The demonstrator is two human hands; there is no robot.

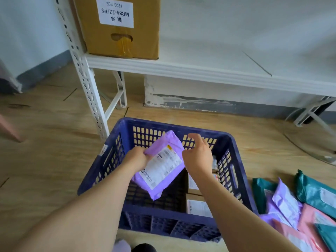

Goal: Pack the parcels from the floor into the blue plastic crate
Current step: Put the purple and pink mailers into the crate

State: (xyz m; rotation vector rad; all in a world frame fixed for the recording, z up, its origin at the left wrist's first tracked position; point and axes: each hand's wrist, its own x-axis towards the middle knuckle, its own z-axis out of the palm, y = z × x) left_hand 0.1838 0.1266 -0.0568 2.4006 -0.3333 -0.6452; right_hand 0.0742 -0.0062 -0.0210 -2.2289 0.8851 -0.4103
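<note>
A blue plastic crate stands on the wooden floor in front of me. My left hand grips the left edge of a purple parcel with a white label, held tilted over the crate's inside. My right hand hovers just right of the parcel with its fingers loosely spread and nothing in it. Brown boxes with labels lie inside the crate along its right side. A pile of purple, pink and teal parcels lies on the floor to the crate's right.
A white metal shelf runs behind the crate, its upright post close to the crate's far left corner. A labelled cardboard box sits on the shelf. Bare wooden floor spreads to the left.
</note>
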